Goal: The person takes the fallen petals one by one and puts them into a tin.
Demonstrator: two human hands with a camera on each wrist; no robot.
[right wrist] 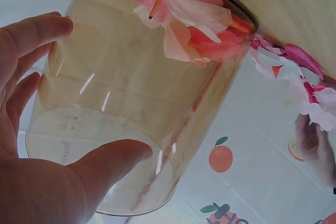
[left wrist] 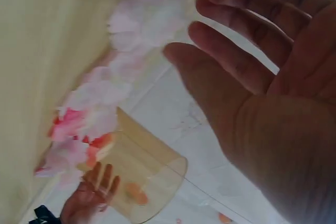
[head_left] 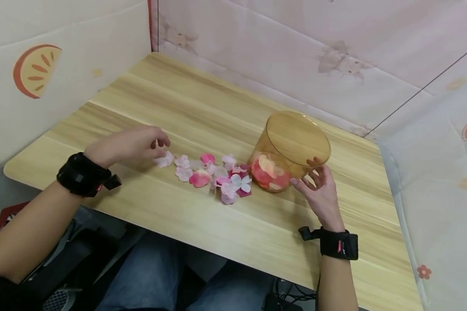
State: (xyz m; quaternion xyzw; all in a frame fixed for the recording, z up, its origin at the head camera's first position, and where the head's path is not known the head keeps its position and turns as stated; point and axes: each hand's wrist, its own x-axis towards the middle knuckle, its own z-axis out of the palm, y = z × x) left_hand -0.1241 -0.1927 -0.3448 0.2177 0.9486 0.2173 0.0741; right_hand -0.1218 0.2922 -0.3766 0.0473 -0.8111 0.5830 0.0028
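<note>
An amber see-through container (head_left: pixel 261 141) is on the right half of the table, with red, pink and peach fabric petals (head_left: pixel 270 173) at its bottom. My right hand (head_left: pixel 322 195) holds its near right side; in the right wrist view the thumb (right wrist: pixel 118 169) lies on the wall and the fingers reach round the side. Left of the container spreads a loose row of pink, white and magenta artificial petals (head_left: pixel 200 178). At the row's left end my left hand (head_left: pixel 134 143) hovers over a pale pink petal (head_left: pixel 164 160), fingers loosely bent and nothing between them in the left wrist view.
The wood-grain table (head_left: pixel 202 224) has its front edge just above the person's legs (head_left: pixel 148 268). Printed fabric walls (head_left: pixel 257 47) enclose it at the back and sides. Black cables (head_left: pixel 295 293) hang below the front edge. Each wrist wears a black strap (head_left: pixel 338 245).
</note>
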